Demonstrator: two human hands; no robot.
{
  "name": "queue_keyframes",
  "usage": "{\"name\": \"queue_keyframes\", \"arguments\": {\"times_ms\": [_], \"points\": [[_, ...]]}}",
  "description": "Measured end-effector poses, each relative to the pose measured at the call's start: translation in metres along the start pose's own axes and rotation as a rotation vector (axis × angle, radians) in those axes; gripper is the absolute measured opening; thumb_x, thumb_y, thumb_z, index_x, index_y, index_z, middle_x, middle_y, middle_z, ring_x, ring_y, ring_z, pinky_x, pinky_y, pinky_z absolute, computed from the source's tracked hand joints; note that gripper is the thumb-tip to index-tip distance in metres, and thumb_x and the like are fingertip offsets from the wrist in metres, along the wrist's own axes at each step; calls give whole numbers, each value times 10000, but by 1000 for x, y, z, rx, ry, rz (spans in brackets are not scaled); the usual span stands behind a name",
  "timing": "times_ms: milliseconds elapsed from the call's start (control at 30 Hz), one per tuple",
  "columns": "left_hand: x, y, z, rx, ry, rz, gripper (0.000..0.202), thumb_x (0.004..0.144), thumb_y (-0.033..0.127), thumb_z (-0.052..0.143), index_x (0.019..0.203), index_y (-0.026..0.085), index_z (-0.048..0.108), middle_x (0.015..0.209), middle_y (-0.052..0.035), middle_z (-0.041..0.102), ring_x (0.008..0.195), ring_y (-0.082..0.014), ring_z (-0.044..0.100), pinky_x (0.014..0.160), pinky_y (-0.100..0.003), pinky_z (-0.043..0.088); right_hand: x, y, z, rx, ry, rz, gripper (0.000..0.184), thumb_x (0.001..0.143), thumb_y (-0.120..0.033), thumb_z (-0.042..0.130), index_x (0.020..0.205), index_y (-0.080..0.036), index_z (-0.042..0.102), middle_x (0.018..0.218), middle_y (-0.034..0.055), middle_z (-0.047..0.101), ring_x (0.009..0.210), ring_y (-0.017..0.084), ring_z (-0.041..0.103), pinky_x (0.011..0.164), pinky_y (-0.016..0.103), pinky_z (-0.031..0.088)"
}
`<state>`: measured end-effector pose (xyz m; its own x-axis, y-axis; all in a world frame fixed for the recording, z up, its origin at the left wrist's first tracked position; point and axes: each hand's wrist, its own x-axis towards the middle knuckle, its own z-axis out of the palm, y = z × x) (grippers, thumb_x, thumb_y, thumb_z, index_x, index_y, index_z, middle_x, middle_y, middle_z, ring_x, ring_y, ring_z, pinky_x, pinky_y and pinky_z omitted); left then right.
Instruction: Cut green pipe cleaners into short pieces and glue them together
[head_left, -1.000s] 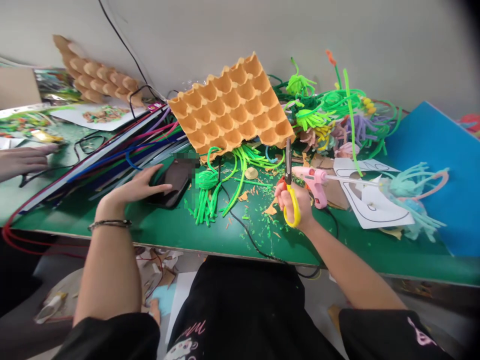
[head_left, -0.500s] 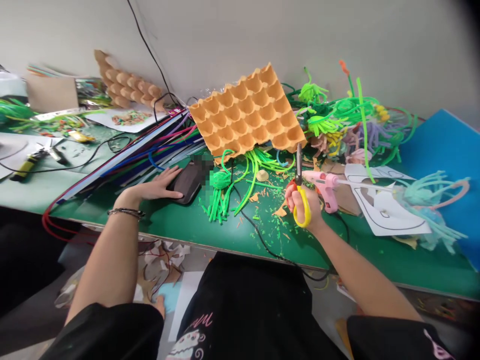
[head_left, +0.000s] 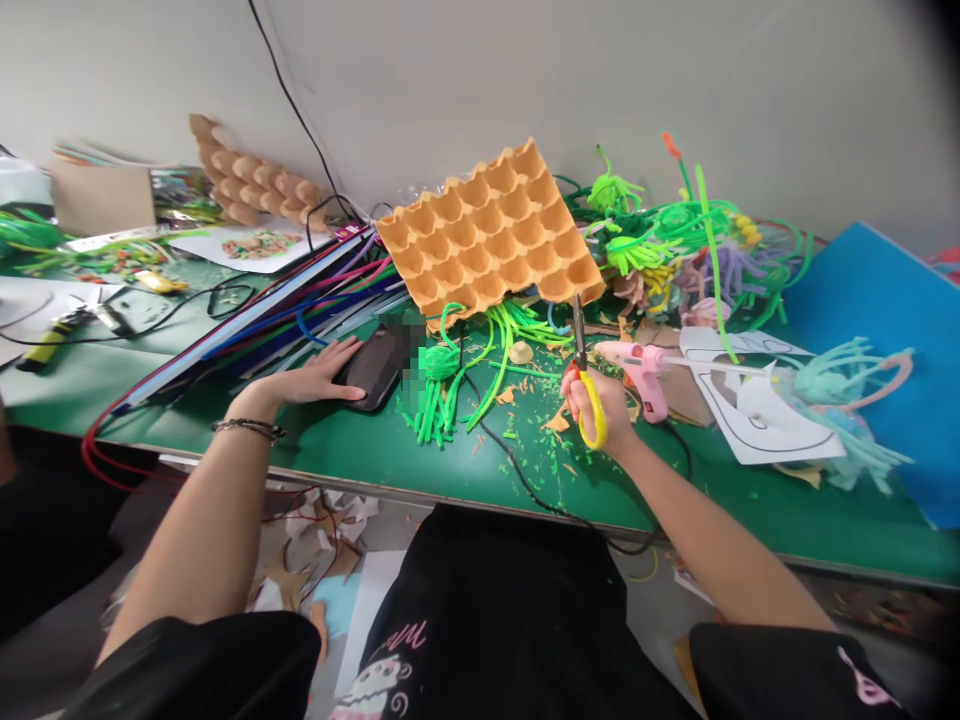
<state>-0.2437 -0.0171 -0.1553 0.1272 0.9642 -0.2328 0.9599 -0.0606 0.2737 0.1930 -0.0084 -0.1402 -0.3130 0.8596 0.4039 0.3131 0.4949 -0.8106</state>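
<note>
My right hand (head_left: 602,408) is wrapped around the yellow and orange-red handles of a pair of scissors (head_left: 580,340). Their dark blades point up toward the ragged lower edge of an orange egg tray (head_left: 487,232), which leans near the wall; whether they touch it I cannot tell. My left hand (head_left: 321,373) lies flat with fingers spread, its fingertips and thumb against the side of a black phone (head_left: 372,368). Between the hands lies a green pipe-cleaner tassel (head_left: 439,375). Just right of my right hand is a pink glue gun (head_left: 641,375).
Pipe-cleaner bundles (head_left: 675,240) crowd the back right, with a blue board (head_left: 862,300) and white paper templates (head_left: 757,415). Long pipe cleaners (head_left: 262,315), pliers (head_left: 52,335) and another egg tray (head_left: 255,180) lie left. A black cable (head_left: 517,475) crosses the green table (head_left: 450,470), amid scraps.
The view has shifted slightly. My right hand and the scissors sit a little farther left along the tray's lower edge. My left hand stays by the phone.
</note>
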Motion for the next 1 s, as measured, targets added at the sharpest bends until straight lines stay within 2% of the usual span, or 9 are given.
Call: {"name": "queue_keyframes", "arguments": {"times_ms": [233,300,400,500,633,667,733,833,1000], "points": [[0,0,0,-110,-15,-31,1126,564,790,489,1411,101,213,1502,-172,155,1373,-388,107,1075,-562,142,-2,-1,1,29,-26,-9,392,851,-524,369,674,-193,482,545,-16,444,468,97,419,431,221,318],[-1,2,-2,-175,10,-67,1031,597,739,508,1395,134,265,1494,-164,198,1366,-383,159,1068,-544,208,-3,-2,0,36,-29,-15,381,848,-520,377,682,-193,481,545,-19,443,461,95,415,430,220,317],[-3,17,-10,-345,129,-120,838,701,669,434,1365,173,310,1428,-168,341,1251,-337,409,964,-469,405,-3,-4,-2,34,-42,-6,373,851,-510,374,691,-191,483,557,-17,452,458,90,412,431,218,319],[-4,58,-21,-343,373,-88,665,754,568,451,1269,149,423,1189,-163,544,1022,-272,568,854,-424,481,-4,-4,-3,23,-33,11,370,854,-503,367,705,-189,493,582,-9,472,465,90,416,435,219,324],[4,146,-29,75,608,44,418,762,460,548,1086,199,596,1131,-110,556,1114,-308,474,965,-496,382,-4,-3,-4,24,-4,1,382,858,-518,352,713,-193,492,537,-22,439,464,102,419,447,231,326],[9,169,-27,76,598,111,354,802,407,520,1084,205,593,1086,-93,579,1069,-267,508,946,-450,411,-4,-4,-4,24,-3,-2,385,862,-518,347,714,-194,493,520,-26,425,462,106,419,453,236,327],[22,213,-16,85,447,325,264,845,301,484,1069,213,594,1063,-58,597,965,-187,567,862,-331,467,-4,-6,-5,20,-4,-5,390,869,-518,338,714,-196,493,500,-31,409,459,111,418,467,244,330],[44,259,13,237,309,476,273,844,193,475,1099,215,570,1023,-58,603,865,-161,589,718,-274,480,-5,-9,-6,16,-14,-3,399,868,-533,332,709,-200,484,498,-30,409,460,113,420,472,248,331],[64,277,44,300,283,433,248,861,122,389,1013,150,584,954,-99,590,912,-211,570,677,-294,468,-6,-9,-5,38,-11,-2,382,862,-531,351,710,-202,471,523,-23,428,471,112,434,459,236,330]]}}
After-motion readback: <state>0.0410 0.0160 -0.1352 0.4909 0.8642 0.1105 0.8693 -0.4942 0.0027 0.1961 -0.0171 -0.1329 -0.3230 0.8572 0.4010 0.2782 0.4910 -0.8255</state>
